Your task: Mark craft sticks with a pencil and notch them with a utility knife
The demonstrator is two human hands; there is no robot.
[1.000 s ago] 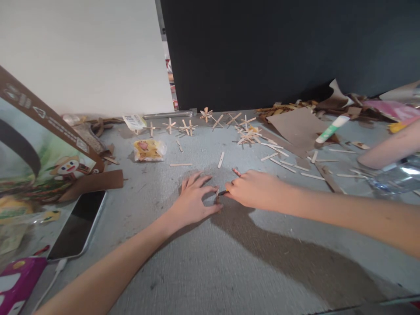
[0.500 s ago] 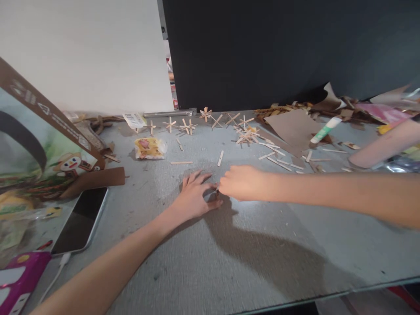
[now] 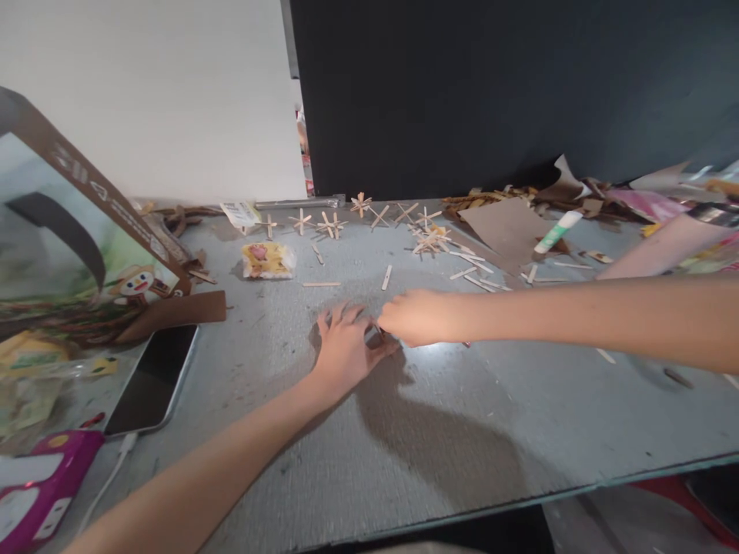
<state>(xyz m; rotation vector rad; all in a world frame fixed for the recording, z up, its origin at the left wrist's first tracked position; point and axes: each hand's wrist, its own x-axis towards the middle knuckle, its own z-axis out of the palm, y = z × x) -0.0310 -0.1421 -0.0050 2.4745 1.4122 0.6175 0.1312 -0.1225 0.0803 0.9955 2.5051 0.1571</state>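
Observation:
My left hand (image 3: 343, 346) rests on the grey tabletop (image 3: 323, 462) with its fingers spread, thumb and index reaching toward my right hand (image 3: 412, 317). Its fingers are closed, knuckles up, in a pinch just beside my left thumb. A small dark, thin piece shows between the two hands, too covered to name. Beyond them lie a pale wooden stick with a small mark (image 3: 386, 278) and another flat wooden stick (image 3: 322, 284). Farther back stand star-shaped stick pieces (image 3: 330, 225), beside a heap of crossed sticks (image 3: 430, 240).
At left are a phone (image 3: 153, 381), a magenta device (image 3: 55, 477), a white cable (image 3: 112, 481) and a printed bag (image 3: 86, 223). A yellow packet (image 3: 268, 261) lies behind my left hand. On the right are a green-and-white glue stick (image 3: 557, 232), brown card (image 3: 502, 231) and a pinkish roll (image 3: 658, 246).
The view has shifted slightly. Both hands stay together at the same spot, the right forearm a little higher in the picture. A stick and a dark piece now show below that forearm.

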